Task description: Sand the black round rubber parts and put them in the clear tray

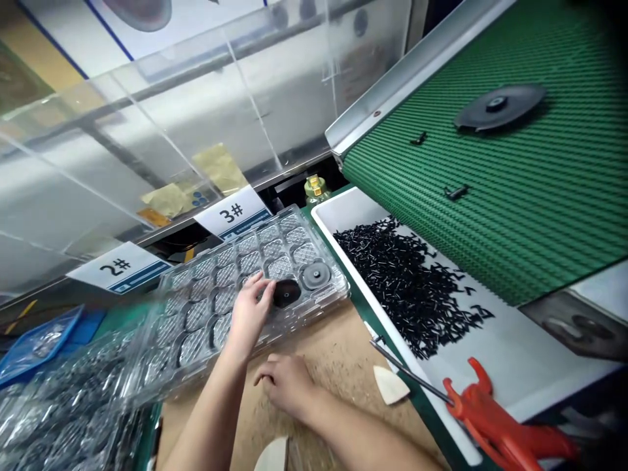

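Observation:
My left hand (251, 314) reaches over a clear plastic tray (294, 320) with rows of pockets. Its bent fingers close at the left edge of a dark round disc (288, 293), which lies at the tray's near right. Just right of that disc, a second grey disc (316, 275) with a small centre hub sits in a corner pocket. My right hand (287, 384) rests on the brown board (333, 347) in front of the tray, fingers curled in and no object visible in them.
A white bin (350, 203) holds many small black parts (397, 281). An orange-handled tool (505, 418) lies across its near edge. On the green conveyor (520, 170) are a disc (500, 106) and two small parts. Stacked clear trays (73, 392) stand left, near a blue bin (39, 343).

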Available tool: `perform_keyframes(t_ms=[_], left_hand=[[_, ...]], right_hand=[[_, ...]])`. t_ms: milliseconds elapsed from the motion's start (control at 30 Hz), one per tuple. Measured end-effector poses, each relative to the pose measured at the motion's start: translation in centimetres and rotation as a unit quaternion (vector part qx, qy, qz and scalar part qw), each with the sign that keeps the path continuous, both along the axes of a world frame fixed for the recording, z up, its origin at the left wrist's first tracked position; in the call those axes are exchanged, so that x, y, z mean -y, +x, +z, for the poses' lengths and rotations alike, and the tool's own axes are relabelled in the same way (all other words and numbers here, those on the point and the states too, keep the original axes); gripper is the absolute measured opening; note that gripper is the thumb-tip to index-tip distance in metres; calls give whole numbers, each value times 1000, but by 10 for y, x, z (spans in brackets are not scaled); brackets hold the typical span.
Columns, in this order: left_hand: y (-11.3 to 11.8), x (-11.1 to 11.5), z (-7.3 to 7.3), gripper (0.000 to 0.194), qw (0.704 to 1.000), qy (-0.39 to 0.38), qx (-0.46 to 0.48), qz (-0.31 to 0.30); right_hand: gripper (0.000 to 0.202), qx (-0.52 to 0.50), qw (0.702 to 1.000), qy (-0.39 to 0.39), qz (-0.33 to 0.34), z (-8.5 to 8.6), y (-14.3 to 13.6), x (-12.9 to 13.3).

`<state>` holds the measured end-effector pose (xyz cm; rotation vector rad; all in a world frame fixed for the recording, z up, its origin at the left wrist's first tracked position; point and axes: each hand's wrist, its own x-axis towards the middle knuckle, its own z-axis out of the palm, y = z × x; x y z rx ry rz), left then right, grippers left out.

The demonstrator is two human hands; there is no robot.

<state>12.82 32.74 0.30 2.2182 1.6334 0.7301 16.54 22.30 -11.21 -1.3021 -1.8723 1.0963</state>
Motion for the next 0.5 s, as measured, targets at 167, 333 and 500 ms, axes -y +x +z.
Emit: perform_keyframes(t_ms=[167,333,500], left_hand=[[-19,36,-8,33,997,61,-41,-10],[-73,110,-19,30,990,93,-73,-83],[-134,177,-45,34,988,91,-95,-82]], right_hand=[[18,3,1000,4,2,1,3,0],[19,12,1000,10,3,4,8,2],[18,36,999,18,3,7,10,4]])
